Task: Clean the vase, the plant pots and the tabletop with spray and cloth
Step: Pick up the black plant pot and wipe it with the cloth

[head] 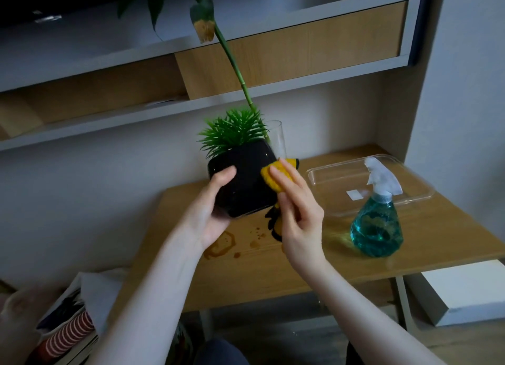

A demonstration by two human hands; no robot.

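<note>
Head view: a person's left hand [216, 201] grips a black plant pot [243, 181] from below and the side, thumb curled over its upper face, holding it tilted and lifted above the wooden table [314, 258]. The pot carries a spiky green plant [232, 131]. The right hand [296, 214] presses a yellow cloth with black trim [273, 177] against the pot's right face, fingers curled round the cloth, whose loose end hangs below the hand. Just behind the pot stands a clear glass vase [278, 138] holding a long green stem [235, 64]. On the table to the right stands a spray bottle of blue-green liquid [378, 222], in front of a clear plastic tray [341, 170]. Brown ring stains and drips [226, 244] mark the tabletop beneath the pot.
</note>
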